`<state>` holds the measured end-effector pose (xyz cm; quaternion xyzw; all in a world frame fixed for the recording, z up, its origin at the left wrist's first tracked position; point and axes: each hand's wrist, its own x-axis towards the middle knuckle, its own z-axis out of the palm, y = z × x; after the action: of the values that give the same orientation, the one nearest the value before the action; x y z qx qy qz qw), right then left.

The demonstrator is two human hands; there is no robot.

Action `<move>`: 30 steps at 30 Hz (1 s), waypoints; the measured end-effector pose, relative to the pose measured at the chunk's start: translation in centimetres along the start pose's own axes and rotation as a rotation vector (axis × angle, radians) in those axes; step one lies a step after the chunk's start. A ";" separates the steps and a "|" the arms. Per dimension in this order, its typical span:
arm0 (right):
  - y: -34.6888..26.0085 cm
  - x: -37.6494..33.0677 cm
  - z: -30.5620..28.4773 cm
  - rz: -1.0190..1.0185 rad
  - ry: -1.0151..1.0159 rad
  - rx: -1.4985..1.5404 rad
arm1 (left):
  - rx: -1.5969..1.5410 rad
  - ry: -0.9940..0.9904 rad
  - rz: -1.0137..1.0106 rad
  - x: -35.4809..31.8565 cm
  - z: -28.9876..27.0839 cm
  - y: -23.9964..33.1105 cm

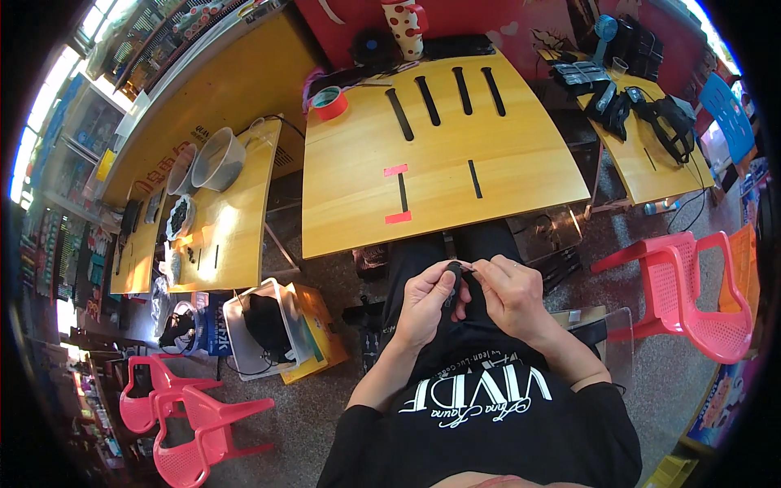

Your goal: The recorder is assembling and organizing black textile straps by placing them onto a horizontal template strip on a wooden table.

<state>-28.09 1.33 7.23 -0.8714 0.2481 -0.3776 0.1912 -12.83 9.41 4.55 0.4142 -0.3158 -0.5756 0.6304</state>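
Over my lap, just off the table's near edge, both hands are closed on a small black strap-like piece (455,276). My left hand (425,305) grips it between thumb and fingers. My right hand (516,294) pinches at its upper end, where the fingertips hide the detail. On the wooden table (350,187) in front lie several flat black strips with rounded ends (427,101), side by side toward the far edge. Nearer me, a narrow dark line (402,193) runs between two pink tape pieces (398,218), with a similar line (475,179) to its right.
A red tape roll (329,103) sits at the table's far left, a spotted cup (403,31) behind. Left, a side table holds plastic tubs (218,161); a bin (264,329) stands below. Right are a table with black bags (667,126) and a pink chair (683,289).
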 end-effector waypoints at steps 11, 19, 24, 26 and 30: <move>0.8 0.9 -1.7 -0.322 -0.138 -0.315 | 0.124 -0.018 -0.006 -0.2 -0.9 0.4; 0.0 2.0 -3.0 -0.533 -0.183 -0.474 | 0.196 -0.055 0.018 -0.3 -1.0 0.8; -0.1 1.7 -2.9 -0.487 -0.161 -0.479 | 0.196 -0.051 0.105 -0.3 -1.4 0.1; 0.0 1.7 -2.8 -0.511 -0.154 -0.490 | 0.187 -0.040 0.090 -0.2 -1.5 0.2; 0.0 2.3 -3.3 -0.614 -0.197 -0.585 | 0.487 -0.069 0.174 0.0 -1.4 1.2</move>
<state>-29.20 -0.42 10.65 -0.9541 0.0544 -0.2457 -0.1623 -11.01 9.63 5.01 0.5051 -0.5007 -0.4401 0.5482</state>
